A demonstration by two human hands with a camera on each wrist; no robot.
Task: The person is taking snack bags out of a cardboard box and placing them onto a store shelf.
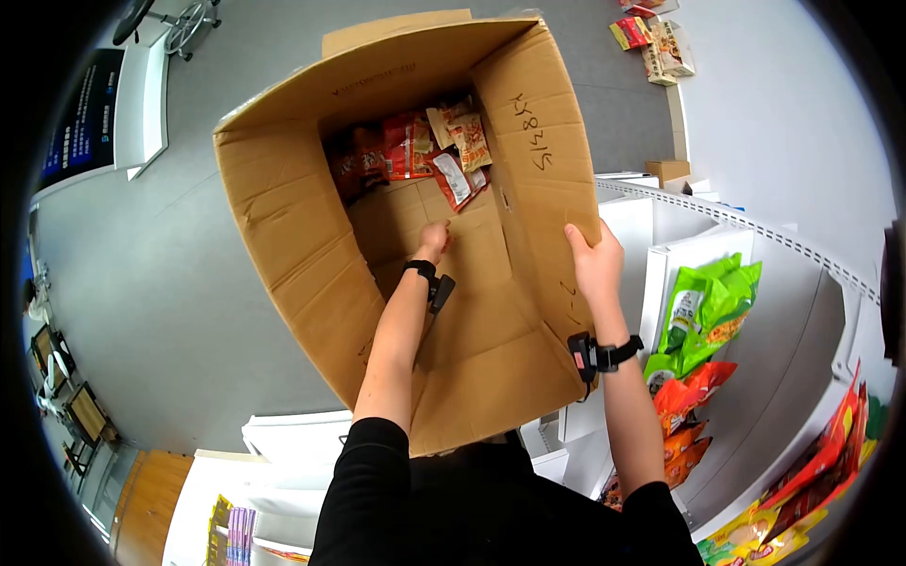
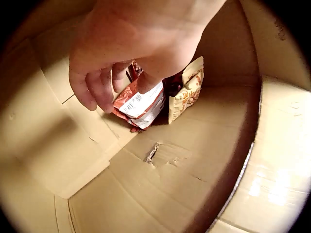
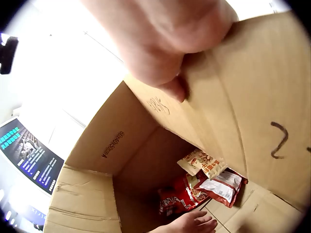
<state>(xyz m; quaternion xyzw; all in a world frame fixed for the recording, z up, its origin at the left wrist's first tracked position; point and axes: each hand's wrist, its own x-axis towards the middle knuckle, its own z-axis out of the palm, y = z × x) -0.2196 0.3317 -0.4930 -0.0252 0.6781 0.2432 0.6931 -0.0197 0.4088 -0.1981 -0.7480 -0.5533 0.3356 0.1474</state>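
Observation:
A tall open cardboard box [image 1: 453, 377] stands tilted in front of me, with snack packets at its far end. My right hand [image 1: 598, 267] grips the box's right edge, thumb on the inner face and fingers behind. Inside the box is my left hand [image 1: 435, 241], its fingers loosely bent and holding nothing. In the left wrist view those fingers overlap a red packet with a white label [image 2: 141, 104]; the right wrist view shows a gap between hand and packet. Beside it lie a cream packet [image 3: 201, 163] and larger red bags [image 1: 408, 146].
Right of the box are white shelves [image 1: 783, 283] with green bags [image 1: 708, 307] and orange bags [image 1: 689, 401]. Another white shelf unit [image 1: 283, 443] stands at lower left. Small boxes [image 1: 668, 49] sit by the wall. A wheeled chair base [image 1: 192, 26] stands at upper left.

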